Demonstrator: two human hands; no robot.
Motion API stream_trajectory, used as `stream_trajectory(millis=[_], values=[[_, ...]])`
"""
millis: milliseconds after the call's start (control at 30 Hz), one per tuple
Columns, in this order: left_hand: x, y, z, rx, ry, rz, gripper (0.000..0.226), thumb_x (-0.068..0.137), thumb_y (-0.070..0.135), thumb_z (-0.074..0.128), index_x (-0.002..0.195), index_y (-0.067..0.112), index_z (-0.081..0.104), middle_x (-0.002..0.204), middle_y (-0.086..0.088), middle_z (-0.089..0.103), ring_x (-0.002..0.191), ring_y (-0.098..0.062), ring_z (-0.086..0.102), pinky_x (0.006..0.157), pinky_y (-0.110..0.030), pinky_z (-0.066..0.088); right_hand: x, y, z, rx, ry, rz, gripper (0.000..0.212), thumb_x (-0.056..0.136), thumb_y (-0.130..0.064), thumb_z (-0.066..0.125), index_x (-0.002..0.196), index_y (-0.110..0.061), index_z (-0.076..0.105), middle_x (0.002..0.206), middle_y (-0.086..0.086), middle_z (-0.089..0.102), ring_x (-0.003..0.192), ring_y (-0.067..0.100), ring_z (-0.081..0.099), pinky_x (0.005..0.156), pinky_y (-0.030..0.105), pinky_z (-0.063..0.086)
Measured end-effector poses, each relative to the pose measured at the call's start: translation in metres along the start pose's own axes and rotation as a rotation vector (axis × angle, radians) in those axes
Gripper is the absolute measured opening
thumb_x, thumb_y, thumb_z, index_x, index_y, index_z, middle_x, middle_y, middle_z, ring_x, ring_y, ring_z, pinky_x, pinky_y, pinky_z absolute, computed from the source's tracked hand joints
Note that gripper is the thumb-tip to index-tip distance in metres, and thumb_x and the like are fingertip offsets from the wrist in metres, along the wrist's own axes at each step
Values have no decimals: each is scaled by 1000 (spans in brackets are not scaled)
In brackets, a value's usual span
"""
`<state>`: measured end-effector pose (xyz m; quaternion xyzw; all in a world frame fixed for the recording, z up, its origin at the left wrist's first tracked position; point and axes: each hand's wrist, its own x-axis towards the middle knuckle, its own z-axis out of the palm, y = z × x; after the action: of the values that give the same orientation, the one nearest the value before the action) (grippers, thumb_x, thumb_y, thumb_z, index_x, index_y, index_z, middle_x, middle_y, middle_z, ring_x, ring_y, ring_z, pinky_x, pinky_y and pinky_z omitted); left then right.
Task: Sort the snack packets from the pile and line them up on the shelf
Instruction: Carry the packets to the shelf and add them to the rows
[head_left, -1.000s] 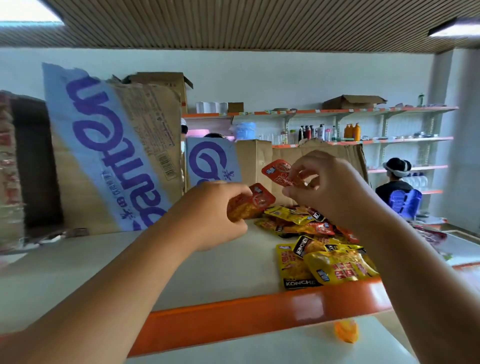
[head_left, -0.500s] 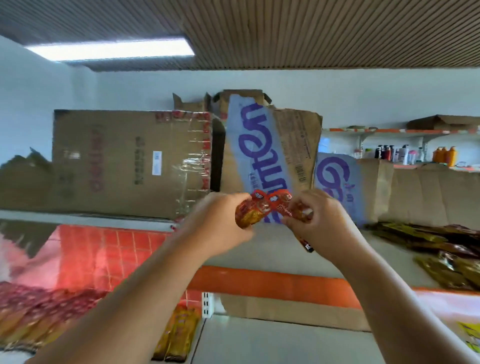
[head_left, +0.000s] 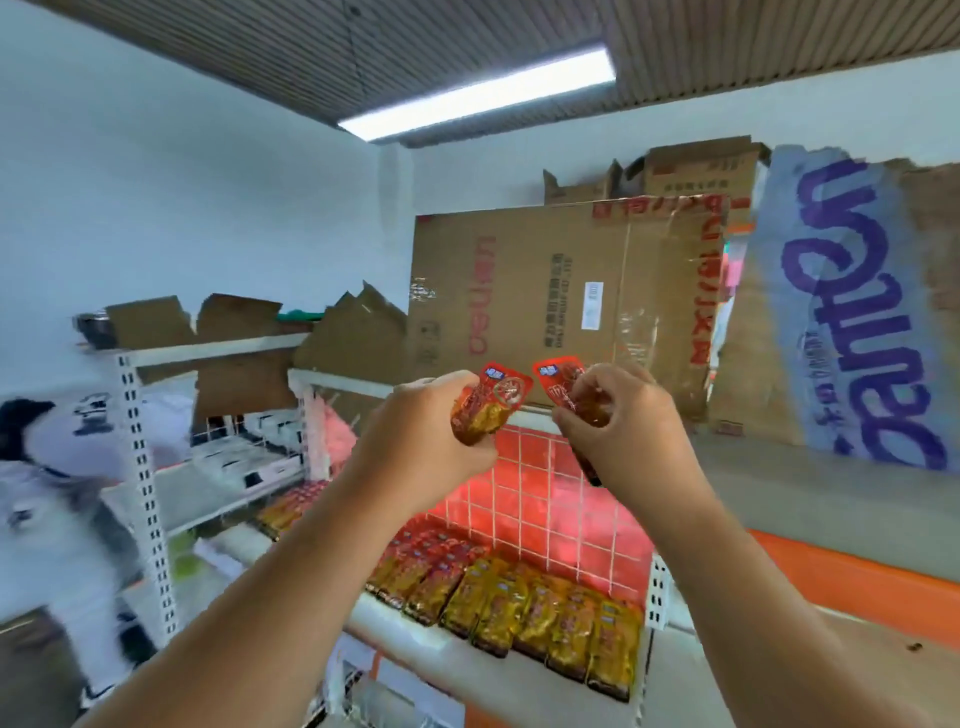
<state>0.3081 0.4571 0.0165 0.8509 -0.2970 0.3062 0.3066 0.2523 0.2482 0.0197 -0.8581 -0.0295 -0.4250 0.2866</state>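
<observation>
L hand (head_left: 421, 431) gripped a red pkt (head_left: 488, 410), top sticking out past its thumb, R hand (head_left: 618, 426) pinched a 2nd red pkt (head_left: 556, 382), both above the lined-up pkt row (head_left: 519, 608).

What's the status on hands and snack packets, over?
Left hand grips one red packet; right hand pinches a second red packet. Packet row on lower shelf below. Nothing visibly blocking.
</observation>
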Motion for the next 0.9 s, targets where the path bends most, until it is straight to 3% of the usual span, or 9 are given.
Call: stream_trajectory(millis=[133, 200, 300, 433, 600, 700, 800, 900], values=[[-12, -42, -5, 24, 30, -85, 48, 79, 35, 79, 125, 34, 67, 92, 21, 64, 79, 8, 60, 64, -7, 45, 1, -10, 65, 109, -25, -10, 21, 79, -23, 79, 77, -23, 58, 89, -4, 55, 81, 4, 53, 68, 15, 40], [-14, -65, -2, 49, 39, -105, 52, 80, 35, 79, 130, 32, 66, 100, 19, 66, 84, 5, 62, 66, -1, 40, 4, -10, 98, 158, -50, -11, 23, 80, -22, 79, 75, -22, 56, 88, -4, 54, 80, 5, 52, 70, 22, 44], [-13, -101, 7, 79, 35, -145, 51, 81, 36, 79, 130, 34, 64, 106, 15, 70, 90, 0, 65, 69, -4, 44, 10, -5, 144, 216, -78, -19, 26, 80, -22, 79, 73, -23, 55, 87, -6, 52, 77, 5, 52, 68, 20, 42], [-3, -150, 27, 103, 36, -223, 58, 80, 38, 77, 136, 31, 61, 109, 12, 71, 91, -5, 68, 78, -28, 61, 25, 13, 200, 259, -147, -13, 25, 80, -22, 80, 75, -25, 56, 89, -8, 52, 77, 3, 53, 68, 18, 43], [7, -196, 60, 123, 18, -303, 54, 81, 43, 74, 133, 32, 63, 106, 13, 72, 93, -3, 68, 80, -31, 62, 41, 45, 250, 227, -254, 18, 24, 84, -26, 78, 78, -28, 56, 91, -13, 50, 77, -3, 51, 62, 6, 34], [6, -216, 80, 90, 4, -362, 53, 81, 44, 73, 132, 31, 63, 102, 15, 72, 93, 0, 68, 81, -26, 60, 47, 64, 274, 196, -279, 33, 20, 84, -29, 79, 83, -26, 59, 92, -11, 50, 77, -5, 49, 62, 6, 33], [3, -230, 97, 90, -40, -381, 44, 82, 37, 74, 124, 28, 67, 95, 15, 71, 84, 3, 65, 70, -6, 47, 45, 80, 293, 183, -307, 63, 21, 83, -32, 79, 84, -25, 59, 92, -10, 49, 77, -2, 49, 64, 10, 33], [0, -242, 113, 60, -48, -396, 32, 83, 28, 77, 114, 27, 67, 89, 17, 64, 79, 4, 60, 69, -5, 45, 40, 94, 310, 154, -334, 70, 24, 82, -35, 79, 81, -26, 57, 89, -10, 48, 76, 3, 50, 64, 17, 39]])
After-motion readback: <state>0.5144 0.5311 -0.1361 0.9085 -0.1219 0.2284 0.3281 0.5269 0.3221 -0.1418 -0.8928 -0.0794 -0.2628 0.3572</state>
